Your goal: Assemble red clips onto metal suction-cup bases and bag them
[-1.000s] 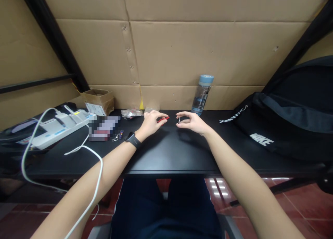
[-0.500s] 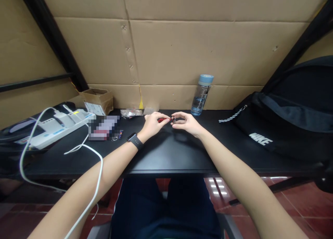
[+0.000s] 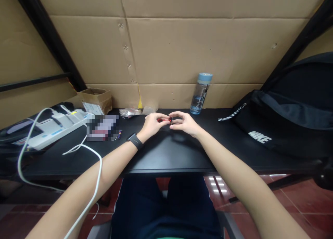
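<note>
My left hand (image 3: pixel 153 124), with a dark watch (image 3: pixel 135 140) on its wrist, is closed on a small red item (image 3: pixel 163 120) held between thumb and fingers. Right beside it, my right hand (image 3: pixel 186 123) pinches a small ring-like metal piece (image 3: pixel 171 120) with curved fingers. The two hands meet just above the black table (image 3: pixel 166 155), and their fingertips nearly touch. Fingers partly hide both small items, so their exact shape cannot be made out.
A blue-capped bottle (image 3: pixel 201 93) stands behind my right hand. A black bag (image 3: pixel 281 128) lies at right. On the left are a power strip (image 3: pixel 58 129), a white cable (image 3: pixel 97 183), a cardboard box (image 3: pixel 96 100), a blurred item (image 3: pixel 102 128) and plastic packets (image 3: pixel 130 113).
My right hand has shifted slightly left, closer to my left hand, and the gap between the fingertips has narrowed. The whole view has moved a little.
</note>
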Demonstrator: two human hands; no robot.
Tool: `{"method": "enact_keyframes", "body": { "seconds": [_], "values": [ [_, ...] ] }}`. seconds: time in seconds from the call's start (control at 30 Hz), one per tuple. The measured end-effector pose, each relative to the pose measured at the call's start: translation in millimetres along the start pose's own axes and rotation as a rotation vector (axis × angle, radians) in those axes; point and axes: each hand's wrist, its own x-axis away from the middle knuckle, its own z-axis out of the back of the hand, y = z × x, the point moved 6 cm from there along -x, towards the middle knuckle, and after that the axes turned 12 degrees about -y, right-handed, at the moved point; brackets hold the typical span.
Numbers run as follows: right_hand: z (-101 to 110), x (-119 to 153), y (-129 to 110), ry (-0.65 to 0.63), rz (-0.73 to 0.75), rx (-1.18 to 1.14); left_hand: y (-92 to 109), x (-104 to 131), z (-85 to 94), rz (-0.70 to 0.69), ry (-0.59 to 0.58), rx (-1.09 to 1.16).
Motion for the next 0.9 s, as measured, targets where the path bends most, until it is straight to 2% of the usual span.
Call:
{"method": "enact_keyframes", "body": {
  "seconds": [0.17, 0.4, 0.9],
  "values": [
    [-2.0, -1.3, -1.4, 0.014, 0.031, -0.017, 6.1, 1.1, 1.8, -0.021, 0.037, -0.138],
    [-3.8, -2.0, -3.4, 0.066, 0.042, -0.015, 7.2, 1.9, 3.5, 0.005, 0.096, -0.191],
    [-2.3, -3.1, -0.9, 0.110, 0.087, -0.017, 0.0, -3.7, 1.4, -0.078, 0.088, -0.047]
  ]
}}
